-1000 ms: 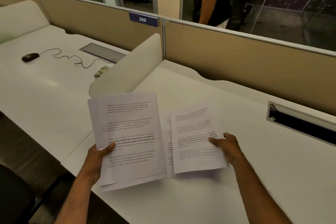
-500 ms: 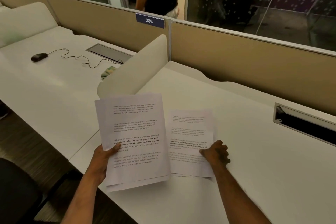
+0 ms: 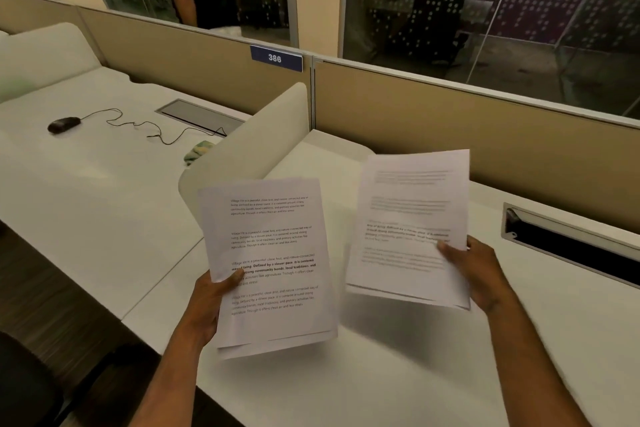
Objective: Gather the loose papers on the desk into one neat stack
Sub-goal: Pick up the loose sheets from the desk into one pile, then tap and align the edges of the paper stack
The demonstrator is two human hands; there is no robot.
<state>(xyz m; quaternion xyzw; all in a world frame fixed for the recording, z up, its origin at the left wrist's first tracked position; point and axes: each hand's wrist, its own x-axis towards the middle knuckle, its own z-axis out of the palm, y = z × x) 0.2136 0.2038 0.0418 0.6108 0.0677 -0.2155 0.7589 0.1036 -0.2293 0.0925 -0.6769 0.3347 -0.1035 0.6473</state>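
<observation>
Two bundles of white printed papers are held up above the white desk [image 3: 398, 374]. My left hand [image 3: 211, 302] grips the left bundle of papers [image 3: 273, 253] by its lower left edge, thumb on the printed face. My right hand [image 3: 474, 270] pinches the right bundle of papers [image 3: 408, 215] at its right edge; this bundle is tilted and motion-blurred. A gap separates the two bundles. Each bundle shows more than one sheet edge at the bottom.
A cream divider panel [image 3: 249, 146] splits this desk from the one on the left, where a black mouse [image 3: 64, 124] with its cable lies. A cable slot [image 3: 571, 246] is set in the desk at the right. A beige partition [image 3: 450, 128] stands behind, a person beyond it.
My right hand has lifted the right bundle off the desk and raised it up and to the right. The left bundle stays held in my left hand.
</observation>
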